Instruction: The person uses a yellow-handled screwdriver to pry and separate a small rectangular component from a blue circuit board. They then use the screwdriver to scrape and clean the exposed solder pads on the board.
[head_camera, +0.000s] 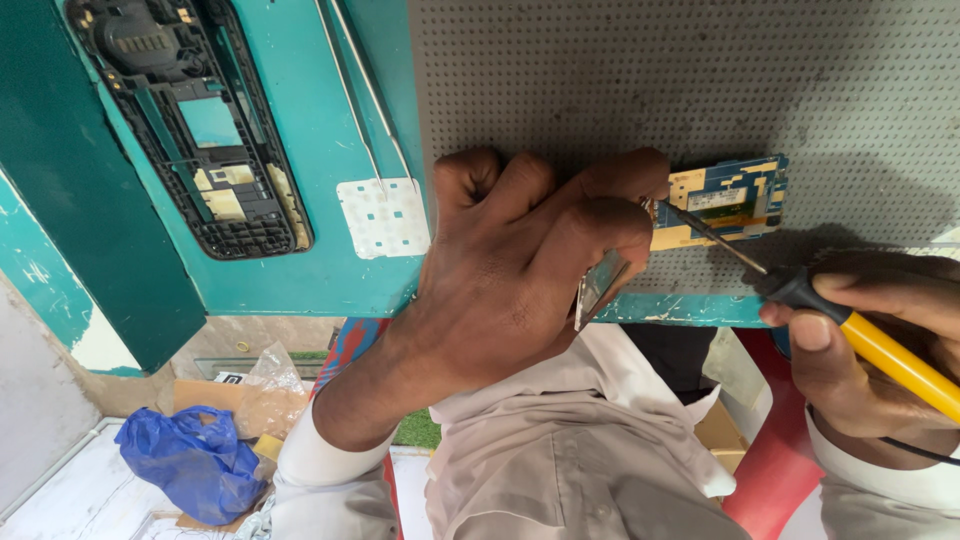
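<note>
holding tweezers (600, 285) in left hand (520, 270), fingers curled tight around them, knuckles up; tips hidden under the fingers at the edge of the circuit board (722, 203). board small, blue with yellow patches, lying flat on grey perforated mat (640, 80), near the mat's front edge. gripping soldering iron (800, 290) in right hand (870, 350), fingers closed on the black collar and yellow handle; thin metal tip angled up and left, resting on the left part of the board, just beside the left fingertips. black cord trailing from the handle end over the right wrist. contact between tweezers and board: cannot tell, blocked by the left fingers.

lying on the teal worktop (300, 260) left of the mat: open phone frame (190, 120), black, inner side up, well apart from the board. white keypad sheet (383, 217) just beside the mat's left edge, near the left hand. two thin metal rods (360, 90) running down to the sheet's upper edge. below the worktop: beige clothing over the lap, white sleeves at both wrists, blue plastic bag (190, 460) and clear crumpled wrap (262, 390) on cardboard at lower left. red seat (780, 460) at lower right.
</note>
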